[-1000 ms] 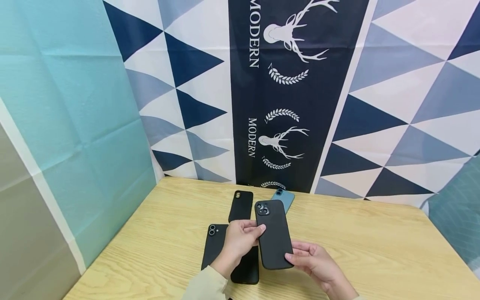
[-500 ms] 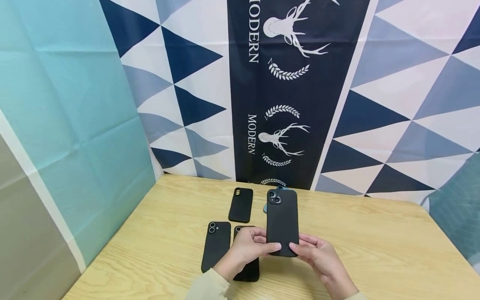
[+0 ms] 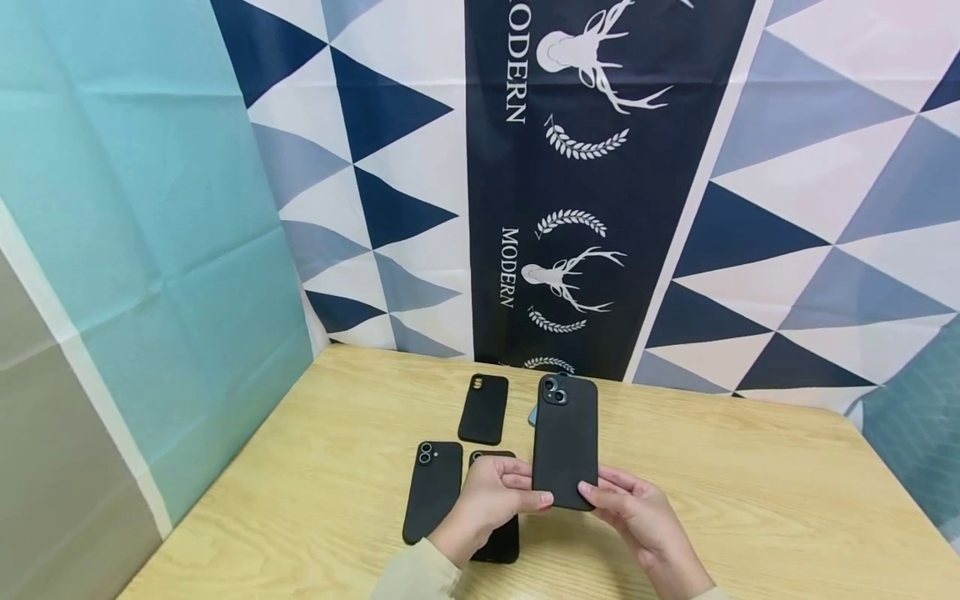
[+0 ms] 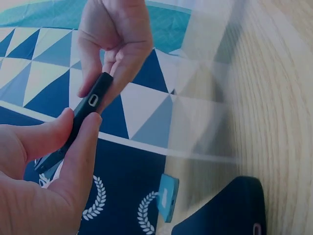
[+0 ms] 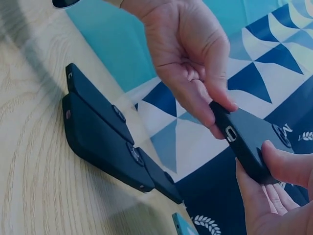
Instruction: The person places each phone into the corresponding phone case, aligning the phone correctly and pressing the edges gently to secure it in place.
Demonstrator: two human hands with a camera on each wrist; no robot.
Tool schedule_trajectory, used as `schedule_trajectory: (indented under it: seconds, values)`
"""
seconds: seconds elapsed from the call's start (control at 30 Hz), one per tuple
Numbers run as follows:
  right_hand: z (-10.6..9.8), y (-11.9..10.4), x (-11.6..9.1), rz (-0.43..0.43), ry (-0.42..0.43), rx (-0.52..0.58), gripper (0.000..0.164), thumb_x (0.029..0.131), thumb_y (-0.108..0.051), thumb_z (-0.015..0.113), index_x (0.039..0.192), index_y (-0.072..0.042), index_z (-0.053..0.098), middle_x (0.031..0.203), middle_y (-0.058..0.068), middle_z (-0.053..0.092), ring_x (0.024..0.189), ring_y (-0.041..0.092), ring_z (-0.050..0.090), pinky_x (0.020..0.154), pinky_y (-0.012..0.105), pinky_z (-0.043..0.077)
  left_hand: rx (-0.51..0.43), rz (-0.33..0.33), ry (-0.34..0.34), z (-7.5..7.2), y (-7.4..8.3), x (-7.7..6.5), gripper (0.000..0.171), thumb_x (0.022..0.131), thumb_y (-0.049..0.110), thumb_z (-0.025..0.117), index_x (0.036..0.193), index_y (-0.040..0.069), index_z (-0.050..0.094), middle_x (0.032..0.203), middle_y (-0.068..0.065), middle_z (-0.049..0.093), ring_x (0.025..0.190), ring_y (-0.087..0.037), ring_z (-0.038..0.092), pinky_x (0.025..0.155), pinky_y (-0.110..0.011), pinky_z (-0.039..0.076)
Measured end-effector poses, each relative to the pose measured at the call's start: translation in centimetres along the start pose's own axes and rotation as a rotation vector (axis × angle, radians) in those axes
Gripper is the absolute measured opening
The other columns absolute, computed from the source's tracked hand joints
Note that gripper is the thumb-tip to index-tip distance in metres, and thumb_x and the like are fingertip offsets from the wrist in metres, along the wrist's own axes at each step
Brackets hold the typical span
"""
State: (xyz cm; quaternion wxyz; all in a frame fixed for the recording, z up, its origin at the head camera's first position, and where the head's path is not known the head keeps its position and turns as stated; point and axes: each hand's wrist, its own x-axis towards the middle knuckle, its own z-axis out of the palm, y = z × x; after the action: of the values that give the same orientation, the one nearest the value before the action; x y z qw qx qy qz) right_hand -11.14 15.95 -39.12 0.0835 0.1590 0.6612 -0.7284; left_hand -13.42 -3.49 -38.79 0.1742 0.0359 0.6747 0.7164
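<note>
A phone in a black case (image 3: 566, 437) is held up above the table with its two-lens back facing the head camera. My left hand (image 3: 491, 500) pinches its lower left edge, thumb at the corner and fingers behind. On the opposite side my right hand (image 3: 633, 508) grips the lower right corner, its thumb lying on the back. The charging port on the bottom end of the phone (image 5: 234, 134) shows in the right wrist view. Beneath the left hand lies a black phone (image 3: 498, 542), partly hidden by that hand; a second black phone (image 3: 433, 492) lies beside it.
Farther back lies a black phone case (image 3: 483, 408) with wood-coloured camera openings. A blue phone (image 3: 532, 415) lies mostly hidden behind the held one. The wooden table (image 3: 750, 500) ends at a patterned cloth backdrop (image 3: 555, 167), with a teal cloth (image 3: 172, 208) on the left.
The held phone has gone from leaning left to nearly upright and shifted slightly right, covering most of the blue phone. My left hand has slid down to its lower left corner.
</note>
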Motion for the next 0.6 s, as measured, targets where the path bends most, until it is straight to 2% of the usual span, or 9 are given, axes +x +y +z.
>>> schedule_trajectory:
  seconds: [0.1,0.33,0.6]
  values:
    - [-0.07,0.18,-0.02,-0.001,-0.029,-0.011,0.063,0.088,-0.002,0.067,0.141,0.015,0.038,0.090,-0.006,0.075,0.081,0.002,0.070,0.073,0.018,0.057,-0.040,-0.012,-0.002,0.07,-0.14,-0.09,0.032,0.074,-0.015,0.075,0.104,-0.012,0.067,0.090,-0.023,0.075,0.077,-0.018,0.074,0.072,-0.034,0.062]
    - [-0.54,0.02,0.16,-0.008,-0.152,-0.017,0.064,0.090,-0.006,0.066,0.142,0.016,0.035,0.091,-0.010,0.074,0.084,0.001,0.070,0.074,0.016,0.056,-0.046,-0.028,0.012,0.09,0.01,-0.04,0.030,0.080,-0.010,0.073,0.106,-0.014,0.061,0.092,-0.022,0.073,0.076,-0.023,0.075,0.070,-0.034,0.062]
    - [-0.66,-0.22,0.20,-0.023,-0.216,-0.002,0.071,0.097,-0.013,0.059,0.149,0.015,0.019,0.095,-0.015,0.072,0.089,-0.003,0.069,0.081,0.015,0.056,-0.120,0.021,0.052,0.25,-0.23,-0.75,0.031,0.082,-0.008,0.072,0.109,-0.018,0.061,0.097,-0.027,0.073,0.077,-0.026,0.075,0.069,-0.036,0.062]
